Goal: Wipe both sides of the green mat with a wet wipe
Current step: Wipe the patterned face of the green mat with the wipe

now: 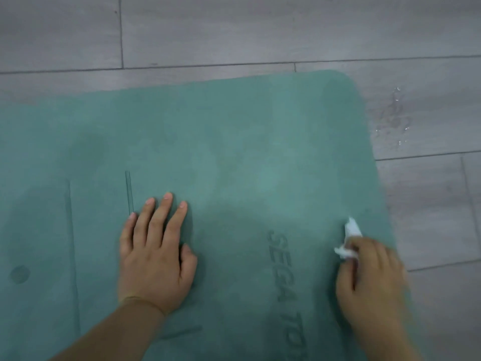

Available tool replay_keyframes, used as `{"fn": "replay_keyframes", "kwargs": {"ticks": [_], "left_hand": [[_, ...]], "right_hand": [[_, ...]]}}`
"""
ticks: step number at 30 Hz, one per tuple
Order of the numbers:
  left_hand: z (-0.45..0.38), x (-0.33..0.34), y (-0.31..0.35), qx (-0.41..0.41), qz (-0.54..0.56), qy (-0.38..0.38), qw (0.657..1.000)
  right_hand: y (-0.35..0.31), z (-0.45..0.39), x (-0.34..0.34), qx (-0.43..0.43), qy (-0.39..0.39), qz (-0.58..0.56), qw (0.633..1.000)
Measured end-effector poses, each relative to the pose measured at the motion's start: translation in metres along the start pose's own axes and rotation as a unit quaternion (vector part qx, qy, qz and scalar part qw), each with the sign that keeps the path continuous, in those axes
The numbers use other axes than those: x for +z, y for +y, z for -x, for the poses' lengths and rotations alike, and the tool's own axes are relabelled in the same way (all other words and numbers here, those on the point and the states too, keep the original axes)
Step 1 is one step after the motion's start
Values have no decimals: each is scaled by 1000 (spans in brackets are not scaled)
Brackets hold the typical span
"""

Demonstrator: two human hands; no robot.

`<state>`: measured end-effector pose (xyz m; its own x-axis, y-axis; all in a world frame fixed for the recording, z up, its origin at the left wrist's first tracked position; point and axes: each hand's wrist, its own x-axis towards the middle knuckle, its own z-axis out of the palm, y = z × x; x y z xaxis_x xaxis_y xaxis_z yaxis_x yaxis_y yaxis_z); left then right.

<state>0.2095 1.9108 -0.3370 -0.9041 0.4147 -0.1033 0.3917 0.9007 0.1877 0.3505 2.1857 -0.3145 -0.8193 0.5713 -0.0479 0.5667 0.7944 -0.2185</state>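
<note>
Your left hand (153,254) flat, fingers straight, pressing green mat (234,142) on floor (260,29); your right hand (369,280) grip clamped on crumpled wet wipe (350,241) near mat's right edge

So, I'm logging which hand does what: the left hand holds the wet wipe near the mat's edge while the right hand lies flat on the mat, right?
Not quite: the hands are swapped. In the head view the right hand grips the wet wipe near the edge of the green mat, while the left hand lies flat on the mat.
</note>
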Motion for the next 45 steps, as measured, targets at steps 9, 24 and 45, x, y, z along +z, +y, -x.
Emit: {"fn": "replay_keyframes", "kwargs": {"ticks": [9,24,45], "left_hand": [[0,1,1,-6,8,6,1000],[2,6,-1,-7,21,33,999],[4,8,-4,-5,45,42,998]], "right_hand": [[-27,-140,10,42,106,-83,990],[9,-77,16,138,154,-119,971],[-184,92,36,210,179,-283,919]]}}
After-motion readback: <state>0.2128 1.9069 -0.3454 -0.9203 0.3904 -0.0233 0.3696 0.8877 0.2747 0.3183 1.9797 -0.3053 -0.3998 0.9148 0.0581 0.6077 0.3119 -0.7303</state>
